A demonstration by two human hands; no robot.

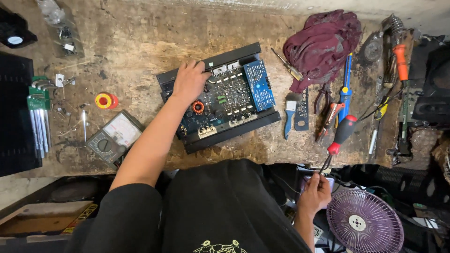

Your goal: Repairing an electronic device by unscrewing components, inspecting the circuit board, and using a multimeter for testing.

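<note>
Hands: left [190, 80] on circuit board [229, 96], right [315, 193] below bench, grip unclear

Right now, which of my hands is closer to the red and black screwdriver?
Right. Your right hand is just below the red and black screwdriver, near its tip at the bench edge. Your left hand rests on the open amplifier board, well left of it.

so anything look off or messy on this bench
The open amplifier board lies askew on the worn bench, its cover off, with the left hand on its rim. Small screws and metal bits lie scattered at the left. A crumpled maroon rag sits among the tools.
</note>
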